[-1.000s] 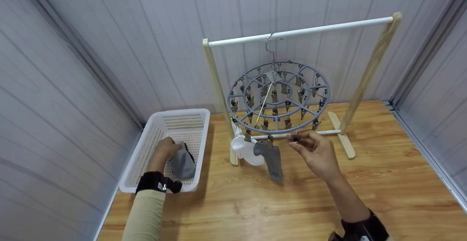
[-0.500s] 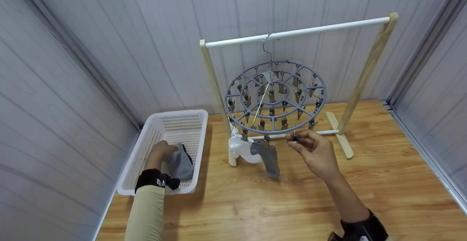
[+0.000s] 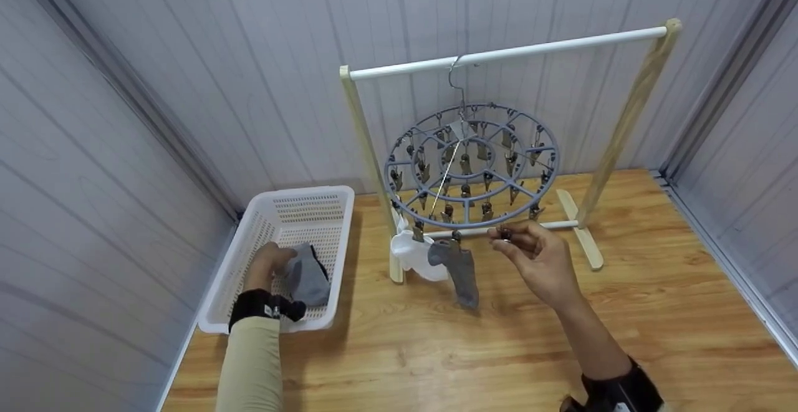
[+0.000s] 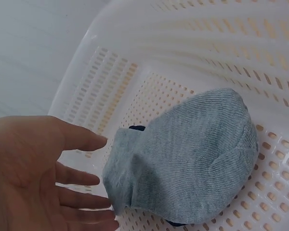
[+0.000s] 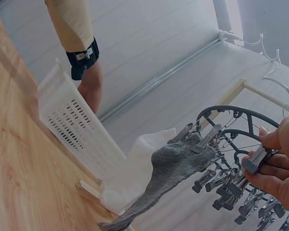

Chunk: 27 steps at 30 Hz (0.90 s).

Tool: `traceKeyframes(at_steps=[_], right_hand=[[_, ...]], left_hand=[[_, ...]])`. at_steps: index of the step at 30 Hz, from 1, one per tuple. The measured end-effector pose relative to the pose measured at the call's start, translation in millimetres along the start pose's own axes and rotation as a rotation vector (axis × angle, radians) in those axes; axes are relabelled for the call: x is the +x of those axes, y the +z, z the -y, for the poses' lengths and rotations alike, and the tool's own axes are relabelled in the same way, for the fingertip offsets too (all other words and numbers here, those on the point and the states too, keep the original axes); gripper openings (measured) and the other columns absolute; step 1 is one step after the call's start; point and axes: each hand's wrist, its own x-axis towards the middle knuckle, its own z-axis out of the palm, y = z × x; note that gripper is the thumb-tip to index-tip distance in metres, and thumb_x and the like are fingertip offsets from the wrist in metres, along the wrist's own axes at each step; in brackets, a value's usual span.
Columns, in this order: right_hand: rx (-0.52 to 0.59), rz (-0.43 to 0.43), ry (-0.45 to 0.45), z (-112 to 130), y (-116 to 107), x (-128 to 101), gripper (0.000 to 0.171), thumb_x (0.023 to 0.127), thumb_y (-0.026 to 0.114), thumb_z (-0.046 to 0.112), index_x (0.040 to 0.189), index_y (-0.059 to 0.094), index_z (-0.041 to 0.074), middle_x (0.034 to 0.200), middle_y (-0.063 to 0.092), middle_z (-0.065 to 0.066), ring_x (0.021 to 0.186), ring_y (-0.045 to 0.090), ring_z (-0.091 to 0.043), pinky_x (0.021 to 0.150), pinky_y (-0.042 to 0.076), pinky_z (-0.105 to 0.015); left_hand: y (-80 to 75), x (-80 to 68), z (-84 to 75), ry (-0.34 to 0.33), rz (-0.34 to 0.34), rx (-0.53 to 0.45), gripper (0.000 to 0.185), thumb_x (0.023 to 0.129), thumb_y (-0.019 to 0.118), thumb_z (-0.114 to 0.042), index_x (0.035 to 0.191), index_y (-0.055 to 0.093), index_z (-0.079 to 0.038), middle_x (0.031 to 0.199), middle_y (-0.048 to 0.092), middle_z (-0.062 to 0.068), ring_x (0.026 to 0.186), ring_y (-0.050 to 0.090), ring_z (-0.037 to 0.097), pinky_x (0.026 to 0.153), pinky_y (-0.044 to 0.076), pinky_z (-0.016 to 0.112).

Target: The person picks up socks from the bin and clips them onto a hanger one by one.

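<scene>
Left hand (image 4: 24,168): fingers straight, touching grey sock (image 4: 183,161) in white basket (image 3: 312,203); right hand (image 3: 542,262): pinching a clip (image 5: 255,161) at the round hanger's (image 3: 474,169) 5 o'clock rim.

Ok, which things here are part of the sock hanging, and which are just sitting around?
In the job:
- left hand, open beside the light grey sock in the white basket
- right hand, pinching a clip
- round clip hanger
- hung grey sock and white sock

Just there:
- wooden rack
- wooden floor
</scene>
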Motion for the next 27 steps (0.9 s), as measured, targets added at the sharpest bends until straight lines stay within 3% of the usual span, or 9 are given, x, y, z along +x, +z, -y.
traceKeyframes(at_steps=[5,10,13,17,23,27], right_hand=[[0.000,0.004,-0.009,-0.6,-1.4,-0.6,0.022,0.093,0.078,-0.002,0.113,0.071,-0.005,0.110,0.078,-0.017,0.101,0.078,-0.022,0.089,0.061,-0.038],[0.005,0.010,-0.014,0.1,-3.6,-0.9,0.022,0.094,0.078,-0.001,0.114,0.071,-0.005,0.110,0.078,-0.018,0.101,0.077,-0.023,0.089,0.061,-0.038],[-0.007,0.010,-0.017,0.7,-5.0,-1.3,0.022,0.094,0.078,0.000,0.114,0.071,-0.005,0.110,0.077,-0.019,0.102,0.077,-0.023,0.090,0.061,-0.037],[-0.022,0.008,-0.019,0.9,-5.4,-0.9,0.022,0.094,0.078,0.001,0.114,0.072,-0.004,0.110,0.077,-0.022,0.103,0.077,-0.023,0.091,0.061,-0.035],[-0.015,0.006,-0.014,0.7,-5.2,0.9,0.023,0.094,0.077,-0.001,0.115,0.071,-0.006,0.111,0.077,-0.022,0.103,0.077,-0.022,0.091,0.060,-0.036],[-0.021,0.000,-0.005,0.9,-4.8,2.2,0.023,0.094,0.078,0.000,0.115,0.071,-0.005,0.111,0.078,-0.018,0.103,0.077,-0.020,0.090,0.060,-0.035]], left_hand=[[-1.4,-3.9,1.8,-0.082,0.026,-0.080,0.056,0.103,0.053,-0.019,0.144,0.043,0.018,0.141,0.049,0.038,0.132,0.050,0.051,0.112,0.043,0.061],[-3.8,-7.0,-1.2,-0.113,0.024,-0.075,0.062,0.102,0.054,-0.021,0.148,0.040,0.017,0.146,0.048,0.038,0.136,0.049,0.052,0.111,0.045,0.059],[-3.0,-5.7,-1.5,-0.089,0.033,-0.059,0.063,0.102,0.055,-0.022,0.148,0.040,0.019,0.147,0.047,0.039,0.137,0.048,0.050,0.112,0.045,0.058],[0.8,2.2,3.2,-0.065,0.044,-0.050,0.057,0.104,0.053,-0.023,0.140,0.047,0.020,0.136,0.054,0.037,0.129,0.054,0.049,0.108,0.048,0.057],[7.0,10.3,11.3,-0.118,0.034,-0.252,0.050,0.105,0.056,-0.020,0.139,0.047,0.015,0.122,0.052,0.022,0.115,0.054,0.036,0.107,0.049,0.054],[7.7,14.8,15.4,-0.103,0.021,-0.289,0.044,0.100,0.061,-0.014,0.134,0.054,0.012,0.115,0.058,0.017,0.102,0.057,0.030,0.101,0.052,0.052]])
